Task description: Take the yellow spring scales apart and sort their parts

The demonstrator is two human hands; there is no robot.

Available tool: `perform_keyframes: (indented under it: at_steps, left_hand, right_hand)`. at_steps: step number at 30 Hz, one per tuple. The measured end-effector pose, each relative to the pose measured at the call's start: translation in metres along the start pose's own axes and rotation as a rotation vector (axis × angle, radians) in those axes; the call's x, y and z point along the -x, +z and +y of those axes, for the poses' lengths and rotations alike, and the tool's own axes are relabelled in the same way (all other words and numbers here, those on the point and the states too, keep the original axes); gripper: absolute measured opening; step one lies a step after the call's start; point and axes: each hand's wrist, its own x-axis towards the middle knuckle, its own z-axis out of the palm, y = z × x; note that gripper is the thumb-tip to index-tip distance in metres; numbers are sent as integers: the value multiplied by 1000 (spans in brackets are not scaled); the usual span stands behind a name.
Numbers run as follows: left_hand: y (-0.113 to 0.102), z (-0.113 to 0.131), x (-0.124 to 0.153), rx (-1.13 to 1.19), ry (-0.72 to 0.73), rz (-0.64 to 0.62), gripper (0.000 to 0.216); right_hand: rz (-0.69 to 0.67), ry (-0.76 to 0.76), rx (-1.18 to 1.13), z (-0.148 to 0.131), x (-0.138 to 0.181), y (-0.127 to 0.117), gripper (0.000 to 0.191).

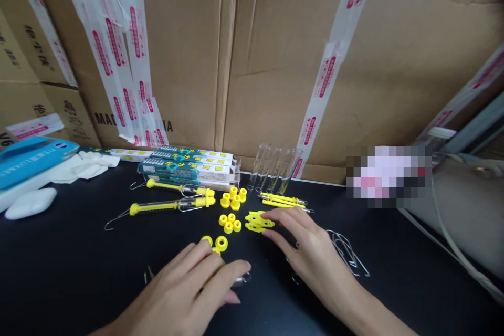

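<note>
My left hand [197, 283] lies low on the black table, fingers curled over a small part with a metal ring [241, 279] at its tip and some yellow showing beneath. My right hand [303, 247] is stretched out flat, fingertips touching a pile of flat yellow plastic pieces [256, 221]. Small yellow caps [230, 223] lie in clusters between the hands and further back [233, 197]. Two assembled yellow spring scales [173, 205] with wire hooks lie to the left. Thin yellow rods [283, 200] rest behind the right hand.
Clear tubes [275, 170] lean against the cardboard boxes at the back. Printed flat boxes [189, 165] are stacked behind the scales. Wire hooks [348, 252] lie right of my right hand. A blue box [31, 157], white cloth and a white case [30, 202] sit far left.
</note>
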Motion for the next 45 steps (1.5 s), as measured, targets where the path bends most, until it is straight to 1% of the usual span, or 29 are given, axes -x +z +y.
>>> perform_keyframes:
  at_steps: [3,5,7,9,10,13,14,15,17,18,20,22,23,24,26,28,30,31,33,36,39,42,44,45]
  left_hand:
    - [1,-1,0,63,-50,-13,35]
    - [0,-1,-2,80,-118,-19,36]
    - [-3,-2,-5,71,-171,-11,38]
    - [-5,-2,-7,83,-194,-26,36]
    - [-6,-2,-7,103,-201,-33,34]
    - [-8,-2,-6,187,-219,-81,29]
    - [-7,-1,-6,219,-224,-107,29]
    - [-6,-1,-5,263,-222,-145,28]
    - [-4,2,-4,370,-250,-203,26]
    - [-2,3,-3,420,-292,-208,27]
    - [1,6,-2,483,-423,-180,38]
    - [3,6,-1,484,-535,-141,50]
    - [3,5,0,475,-552,-125,52]
    - [3,3,0,465,-553,-103,49]
    - [2,-2,-1,461,-537,-64,36]
    - [1,-8,-2,484,-535,-48,25]
    - [1,-13,-5,515,-562,-77,17]
    - [0,-14,-6,525,-579,-97,14]
    - [0,-16,-9,532,-611,-126,13]
    - [0,-15,-9,524,-597,-107,12]
    - [0,-12,-7,438,-513,-52,16]
    - [-2,-7,-4,331,-391,-8,21]
    - [-3,-5,-3,314,-342,-6,21]
    - [-3,-5,-3,322,-342,-14,19]
  right_hand:
    - [-24,-51,44,0,3,-5,8]
    - [-56,-62,60,0,6,-7,11]
    - [-59,-55,43,-3,8,-8,13]
    - [-48,-33,-51,-11,10,-8,12]
    - [-52,-16,-127,-17,11,-7,16]
    - [-100,28,-368,-37,13,-3,38]
    - [-114,34,-427,-44,14,-1,41]
    - [-121,39,-472,-49,15,2,40]
    - [-127,69,-528,-56,18,7,28]
    - [-130,92,-541,-58,19,9,20]
    - [-137,152,-543,-58,21,10,10]
    - [-125,219,-538,-55,22,8,10]
    - [-112,256,-550,-52,21,6,11]
    - [-89,297,-579,-50,20,3,11]
    - [-29,398,-669,-46,17,-4,14]
    - [24,511,-750,-43,14,-12,20]
    - [48,598,-787,-39,11,-18,26]
    - [44,611,-794,-38,10,-20,29]
    - [23,566,-785,-36,10,-21,33]
    - [-65,432,-685,-35,12,-19,33]
    - [-192,368,-567,-39,16,-14,38]
    - [-310,323,-532,-47,19,-10,38]
    - [-359,257,-516,-52,20,-10,42]
    - [-364,228,-503,-53,20,-10,46]
